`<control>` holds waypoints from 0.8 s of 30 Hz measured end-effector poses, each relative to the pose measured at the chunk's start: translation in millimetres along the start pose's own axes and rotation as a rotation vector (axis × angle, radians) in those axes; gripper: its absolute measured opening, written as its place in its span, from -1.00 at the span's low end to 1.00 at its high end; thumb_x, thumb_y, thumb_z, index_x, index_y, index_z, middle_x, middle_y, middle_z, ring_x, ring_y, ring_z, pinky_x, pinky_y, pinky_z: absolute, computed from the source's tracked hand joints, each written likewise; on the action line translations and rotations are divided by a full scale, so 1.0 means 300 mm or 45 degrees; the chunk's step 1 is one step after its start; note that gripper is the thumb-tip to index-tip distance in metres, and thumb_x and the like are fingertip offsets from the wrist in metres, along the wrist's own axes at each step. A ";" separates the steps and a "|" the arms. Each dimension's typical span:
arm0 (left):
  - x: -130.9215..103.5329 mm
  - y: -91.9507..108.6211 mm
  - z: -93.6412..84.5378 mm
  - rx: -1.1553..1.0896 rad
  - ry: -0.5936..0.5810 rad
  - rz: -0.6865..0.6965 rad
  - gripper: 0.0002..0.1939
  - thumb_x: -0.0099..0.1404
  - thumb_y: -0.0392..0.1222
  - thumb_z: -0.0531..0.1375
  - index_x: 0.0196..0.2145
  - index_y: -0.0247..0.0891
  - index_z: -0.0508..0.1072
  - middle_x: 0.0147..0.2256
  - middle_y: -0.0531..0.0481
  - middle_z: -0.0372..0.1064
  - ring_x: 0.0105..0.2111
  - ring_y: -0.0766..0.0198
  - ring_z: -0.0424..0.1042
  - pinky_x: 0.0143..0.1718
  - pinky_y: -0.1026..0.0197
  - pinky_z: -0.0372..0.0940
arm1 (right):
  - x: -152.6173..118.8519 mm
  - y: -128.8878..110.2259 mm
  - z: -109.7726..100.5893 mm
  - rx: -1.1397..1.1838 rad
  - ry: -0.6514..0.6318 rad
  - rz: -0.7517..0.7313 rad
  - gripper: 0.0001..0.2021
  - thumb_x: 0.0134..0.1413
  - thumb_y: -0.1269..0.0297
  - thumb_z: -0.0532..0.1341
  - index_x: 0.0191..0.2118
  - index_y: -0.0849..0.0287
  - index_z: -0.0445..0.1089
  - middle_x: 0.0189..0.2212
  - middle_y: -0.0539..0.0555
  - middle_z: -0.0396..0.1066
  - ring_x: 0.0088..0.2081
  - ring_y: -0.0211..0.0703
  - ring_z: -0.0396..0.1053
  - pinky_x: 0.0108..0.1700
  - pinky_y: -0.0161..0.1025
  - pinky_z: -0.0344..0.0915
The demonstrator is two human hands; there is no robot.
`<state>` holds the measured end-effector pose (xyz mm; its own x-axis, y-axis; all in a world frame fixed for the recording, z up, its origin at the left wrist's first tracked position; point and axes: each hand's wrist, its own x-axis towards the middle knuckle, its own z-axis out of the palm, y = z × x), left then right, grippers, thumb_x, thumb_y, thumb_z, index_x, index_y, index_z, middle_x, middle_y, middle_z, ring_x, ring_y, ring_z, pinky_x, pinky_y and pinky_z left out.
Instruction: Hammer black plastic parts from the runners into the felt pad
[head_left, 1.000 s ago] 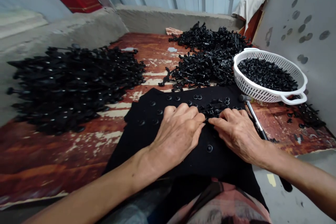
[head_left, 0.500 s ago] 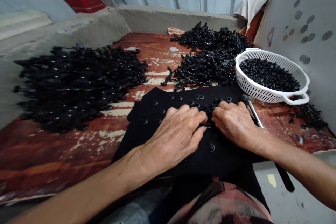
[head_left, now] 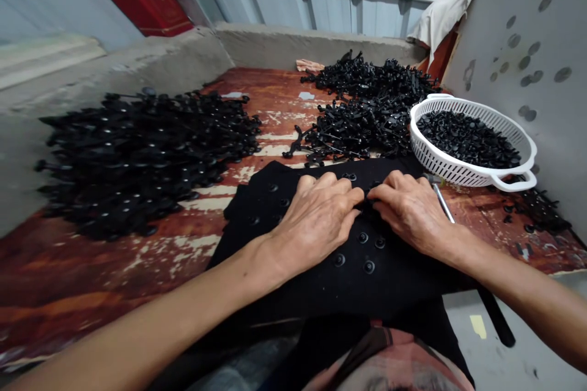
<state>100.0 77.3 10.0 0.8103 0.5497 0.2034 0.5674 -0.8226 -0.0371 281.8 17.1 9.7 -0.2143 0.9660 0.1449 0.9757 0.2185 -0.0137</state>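
A black cloth lies spread in front of me, with several small round black pieces scattered on it. My left hand is over the middle of the cloth, its thumb and fingers pressed together in a pinch. Facing it, my right hand pinches too, and a dark bit shows at its fingertips. The two sets of fingertips nearly meet. Black on black hides what the left fingers hold. Just beyond the right wrist lies a tool with a metal shaft, its far end partly covered.
A large heap of black moulded parts stands on the left of the worn reddish board, another heap at the back. The white slotted basket at right holds small black pieces. A spotted grey panel rises at right.
Three more round pieces show on the cloth's near part, below my hands. Both hands have shifted slightly and stay close together. The whole view has tilted up a little.
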 end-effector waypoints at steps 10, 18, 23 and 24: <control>0.098 -0.002 0.032 -0.096 -0.099 0.008 -0.81 0.32 -0.30 0.02 -0.35 -0.25 0.42 -0.36 -0.06 0.42 -0.25 0.06 0.33 -0.26 0.04 0.07 | 0.056 0.064 0.031 0.000 0.078 0.098 -0.82 0.27 0.38 0.11 -0.15 0.12 0.47 -0.25 0.14 0.42 -0.24 0.00 0.33 -0.35 -0.17 -0.07; 0.094 -0.044 -0.040 -0.357 -0.446 -0.146 -0.82 0.27 -0.26 0.01 -0.45 -0.20 0.35 -0.48 0.02 0.32 -0.38 0.16 0.31 -0.36 0.15 0.05 | 0.026 0.018 0.018 0.061 0.081 -0.108 -0.79 0.28 0.37 0.11 -0.10 0.04 0.47 -0.24 0.08 0.41 -0.23 -0.01 0.29 -0.31 -0.14 -0.07; 0.088 -0.045 -0.051 -0.296 -0.511 -0.119 -0.80 0.28 -0.29 0.03 -0.49 -0.21 0.35 -0.46 0.00 0.33 -0.32 0.14 0.31 -0.35 0.15 0.06 | 0.023 0.015 0.040 0.043 0.065 -0.258 -0.79 0.24 0.41 0.13 -0.15 0.01 0.48 -0.30 0.05 0.39 -0.30 -0.04 0.23 -0.33 -0.13 -0.12; 0.084 -0.045 -0.043 -0.275 -0.471 -0.083 -0.80 0.28 -0.29 0.04 -0.49 -0.22 0.35 -0.46 0.00 0.33 -0.32 0.14 0.31 -0.35 0.15 0.07 | 0.022 0.016 0.043 0.034 0.062 -0.275 -0.79 0.24 0.41 0.14 -0.15 0.00 0.47 -0.31 0.04 0.39 -0.31 -0.05 0.22 -0.33 -0.13 -0.13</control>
<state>110.7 100.4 28.3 0.7939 0.5845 -0.1675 0.6075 -0.7742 0.1775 284.4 26.4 -2.2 -0.4151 0.8886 0.1953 0.9057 0.4239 -0.0035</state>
